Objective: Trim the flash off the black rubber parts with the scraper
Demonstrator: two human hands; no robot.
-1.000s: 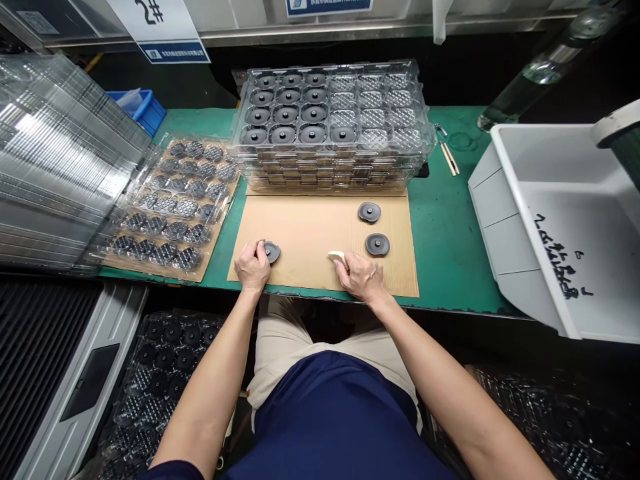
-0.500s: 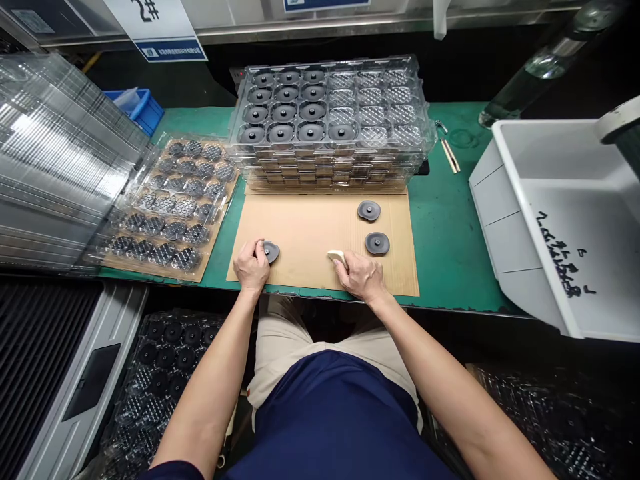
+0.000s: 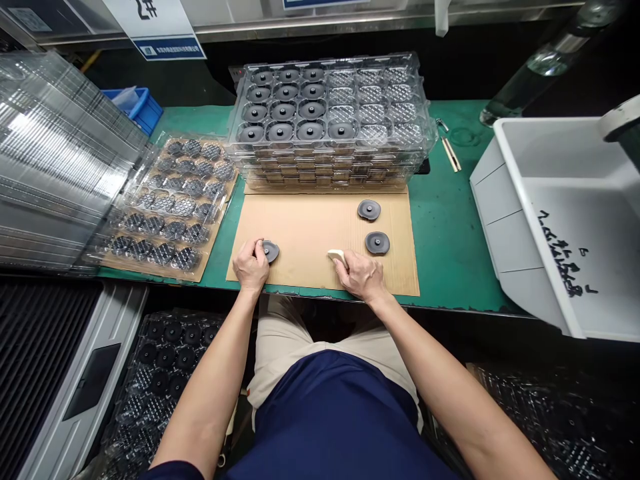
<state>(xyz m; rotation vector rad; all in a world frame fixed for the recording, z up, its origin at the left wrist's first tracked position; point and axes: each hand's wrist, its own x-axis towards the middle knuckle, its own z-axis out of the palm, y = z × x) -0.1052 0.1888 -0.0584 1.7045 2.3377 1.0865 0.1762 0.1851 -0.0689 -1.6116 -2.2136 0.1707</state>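
Note:
My left hand (image 3: 251, 264) is closed on the edge of a dark grey disc-shaped part (image 3: 271, 251) with a small raised centre, at the left front of the cardboard sheet (image 3: 310, 230). In my right hand (image 3: 364, 275) is a small cream-coloured tool (image 3: 337, 255); its tip sticks out past the thumb and the rest is hidden in my fingers. Two more grey disc parts lie on the cardboard, one (image 3: 377, 243) just beyond my right hand and another (image 3: 369, 209) farther back.
Stacked clear plastic trays (image 3: 333, 167) hold grey discs behind the cardboard. A covered tray (image 3: 175, 207) of parts lies left, beside tall stacked clear trays (image 3: 65, 160). At right stand a white bin (image 3: 510, 200) with black scraps and a cream-handled tool (image 3: 451, 155).
Both hands, the grey discs and the cream tool keep the same places. Only a very slight shift of the camera's view shows.

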